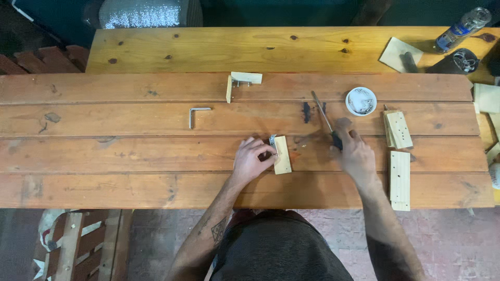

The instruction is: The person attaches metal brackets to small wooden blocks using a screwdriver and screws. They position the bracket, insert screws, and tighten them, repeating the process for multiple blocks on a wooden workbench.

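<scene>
Both arms reach out over the near edge of the wooden desk [104, 156]. The left hand [251, 158] pinches a little metal bracket [273, 140] with its fingertips and presses it to the left edge of a small wood block [282, 154]. The block lies flat on the desk, near the middle. The right hand [354, 151] is just to the right of it. It is closed around the dark handle of a screwdriver [325, 118]. The thin metal shaft points away, up and to the left.

To the right of that hand lie two pale wood pieces with holes, one plank [400, 179] near the edge and a small stack [398, 129] just beyond it.

A bit farther, a bent metal key [197, 115] lies on the left. A round white dish [361, 101] with metal bits in it sits on the right. Two dark little bits [307, 112] lie between them, near the screwdriver tip.

Farther still, two small wood pieces joined in a corner [240, 82] stand near the middle. At the far right corner are a bottle [463, 27] and a dark cup [458, 61].
</scene>
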